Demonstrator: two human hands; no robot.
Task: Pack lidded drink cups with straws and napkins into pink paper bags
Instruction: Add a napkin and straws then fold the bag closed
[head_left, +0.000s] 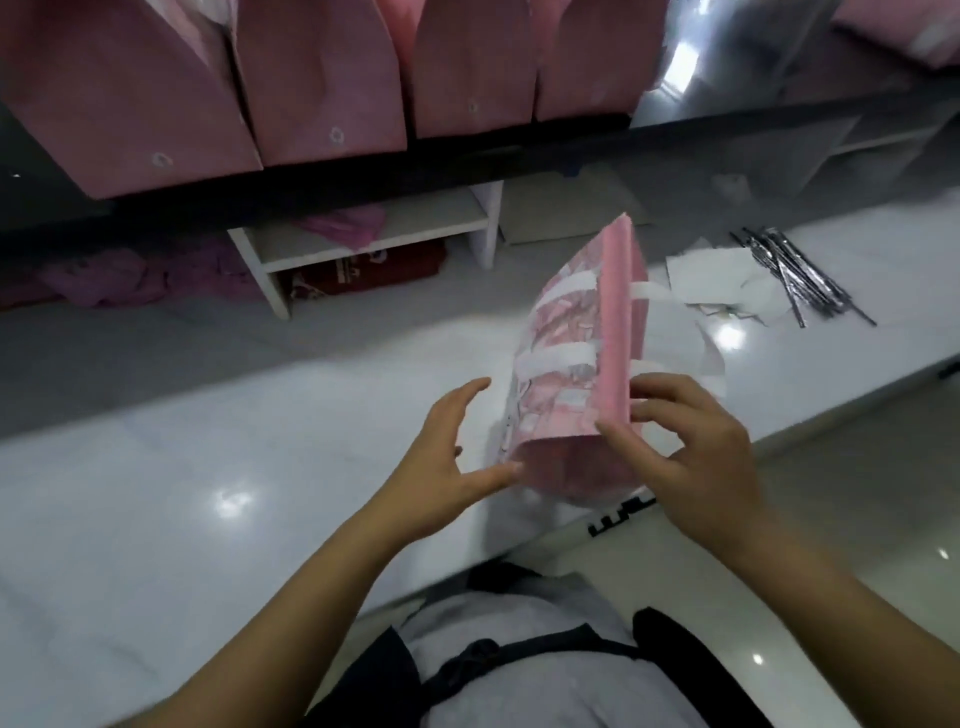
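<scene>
Pink paper bag (576, 364): held in the air above the white counter (208, 493), centre-right of the scene, lying tilted with one end toward the person. Its printed face is turned left and its plain pink narrow side right. White handle strips show on both faces. The frame is motion-blurred.

Right hand (696, 452): grasping the bag at its near end, thumb on the plain pink side, fingers curled over the edge behind it.

Left hand (441, 457): released, fingers spread and straight, just left of the bag. The thumb tip is at the bag's near-left corner; contact cannot be confirmed through the blur.

Far right on the counter: white napkins (717, 280) in a loose heap, with a bundle of silver-wrapped straws (795, 275) lying touching them on the right side.

Far left, raised ledge: row of pink bags (322, 78) standing side by side. Below it is a white shelf unit (384, 234) holding pink and dark red items, too blurred to identify.
</scene>
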